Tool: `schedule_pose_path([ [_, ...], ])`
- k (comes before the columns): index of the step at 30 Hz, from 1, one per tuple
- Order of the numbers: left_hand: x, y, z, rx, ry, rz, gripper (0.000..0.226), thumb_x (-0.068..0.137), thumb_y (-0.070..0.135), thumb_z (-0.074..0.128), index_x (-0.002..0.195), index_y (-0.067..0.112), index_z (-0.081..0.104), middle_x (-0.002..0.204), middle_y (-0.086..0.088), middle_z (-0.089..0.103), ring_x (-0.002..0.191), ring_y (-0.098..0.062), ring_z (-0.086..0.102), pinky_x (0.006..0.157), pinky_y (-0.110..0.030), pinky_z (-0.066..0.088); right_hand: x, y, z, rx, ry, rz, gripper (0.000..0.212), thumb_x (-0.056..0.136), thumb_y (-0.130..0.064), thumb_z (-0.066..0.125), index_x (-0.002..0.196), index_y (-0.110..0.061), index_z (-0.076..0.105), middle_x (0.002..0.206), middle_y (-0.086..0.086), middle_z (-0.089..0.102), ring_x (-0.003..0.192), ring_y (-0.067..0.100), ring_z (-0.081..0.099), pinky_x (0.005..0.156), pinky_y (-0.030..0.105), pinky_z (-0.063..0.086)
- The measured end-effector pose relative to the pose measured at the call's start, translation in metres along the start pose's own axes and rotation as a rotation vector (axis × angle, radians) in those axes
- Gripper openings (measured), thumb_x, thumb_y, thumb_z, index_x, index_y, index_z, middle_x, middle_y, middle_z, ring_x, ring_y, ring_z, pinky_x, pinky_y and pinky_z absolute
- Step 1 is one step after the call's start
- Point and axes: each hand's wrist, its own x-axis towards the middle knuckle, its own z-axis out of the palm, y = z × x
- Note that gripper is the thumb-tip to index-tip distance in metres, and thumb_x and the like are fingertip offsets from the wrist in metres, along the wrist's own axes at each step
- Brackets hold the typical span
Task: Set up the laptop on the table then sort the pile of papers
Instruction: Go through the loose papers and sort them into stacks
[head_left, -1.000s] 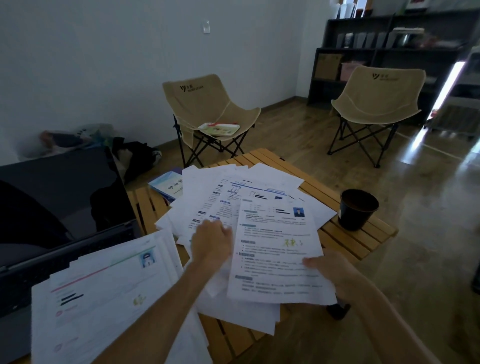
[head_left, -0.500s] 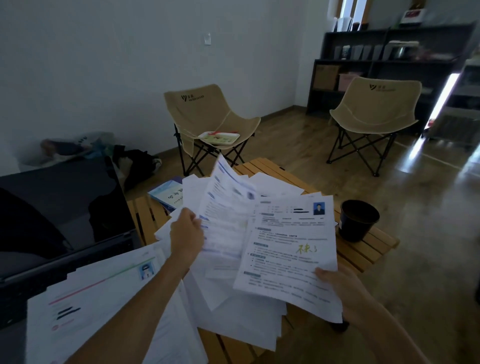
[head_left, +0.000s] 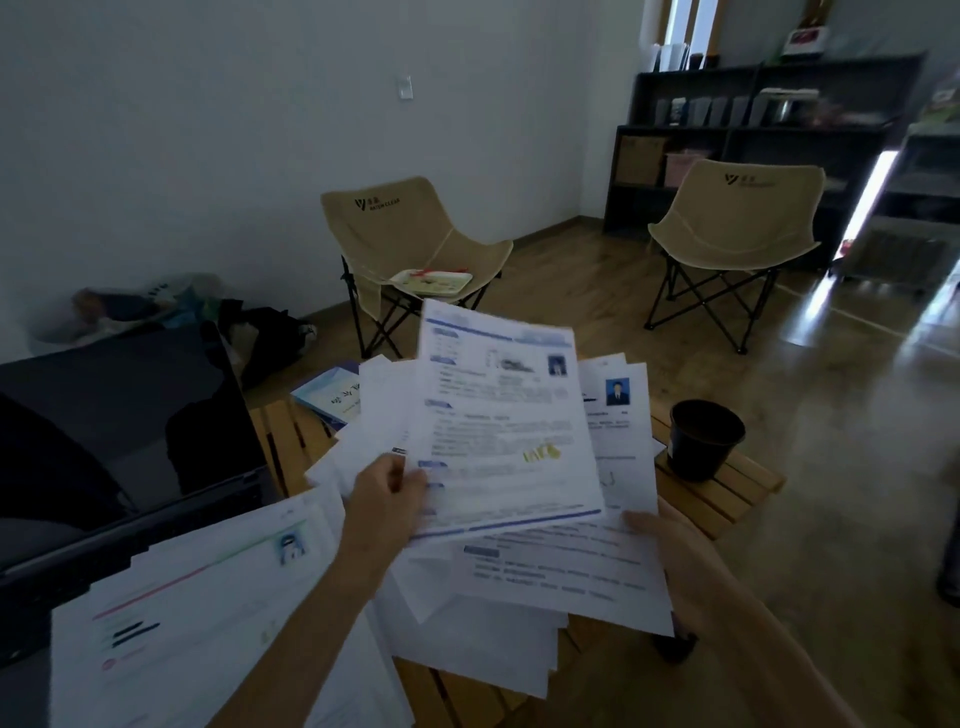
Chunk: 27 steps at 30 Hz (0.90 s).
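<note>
The pile of papers (head_left: 467, 639) lies spread over the middle of the slatted counter (head_left: 727, 499). My left hand (head_left: 384, 499) has its grip pinched on the left edge of one printed sheet (head_left: 498, 431), raised upright above the pile. My right hand (head_left: 675, 551) grips the lower right edge of a second sheet (head_left: 618, 457) behind it. A sorted stack (head_left: 197, 613) rests at the counter's near left, overlapping the open laptop (head_left: 114, 441). A black cup (head_left: 704, 441) stands near the right edge.
</note>
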Motion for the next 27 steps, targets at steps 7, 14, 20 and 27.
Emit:
schedule_pose_path([
  [7, -0.028, -0.014, 0.047, 0.101, -0.280, 0.071, 0.008, 0.095, 0.021, 0.056, 0.094, 0.013, 0.055, 0.093, 0.002, 0.067, 0.083, -0.008, 0.066, 0.072, -0.031, 0.059, -0.004, -0.010, 0.010, 0.011, -0.017, 0.019, 0.033, 0.104, -0.036, 0.043, 0.106, -0.011, 0.064, 0.082, 0.007, 0.079, 0.071, 0.020, 0.077, 0.059, 0.032, 0.060],
  [14, 0.044, -0.022, 0.045, 0.605, -0.051, -0.140, 0.073, 0.085, 0.051, 0.065, 0.140, 0.012, 0.036, 0.138, -0.014, 0.050, 0.124, -0.029, 0.050, 0.099, -0.044, 0.045, 0.010, 0.001, -0.004, -0.176, -0.040, 0.187, 0.029, 0.094, 0.006, 0.054, 0.120, -0.002, 0.061, 0.101, 0.020, 0.076, 0.091, 0.040, 0.074, 0.083, 0.054, 0.058],
  [20, 0.062, -0.014, 0.055, 0.454, -0.168, -0.262, 0.053, 0.070, 0.040, 0.076, 0.112, 0.010, 0.063, 0.112, -0.009, 0.067, 0.098, -0.027, 0.065, 0.084, -0.039, 0.056, 0.012, 0.003, 0.001, -0.287, 0.017, 0.129, 0.023, 0.095, 0.007, 0.051, 0.111, -0.002, 0.065, 0.088, 0.014, 0.079, 0.077, 0.032, 0.076, 0.062, 0.039, 0.060],
  [27, 0.068, 0.032, -0.007, 0.172, 0.393, 0.062, 0.021, 0.094, 0.013, 0.054, 0.115, 0.010, 0.054, 0.102, -0.003, 0.057, 0.101, -0.023, 0.060, 0.081, -0.037, 0.051, 0.008, 0.001, 0.003, -0.318, 0.017, 0.131, 0.023, 0.094, 0.004, 0.053, 0.112, -0.005, 0.065, 0.093, 0.013, 0.078, 0.082, 0.033, 0.076, 0.070, 0.043, 0.060],
])
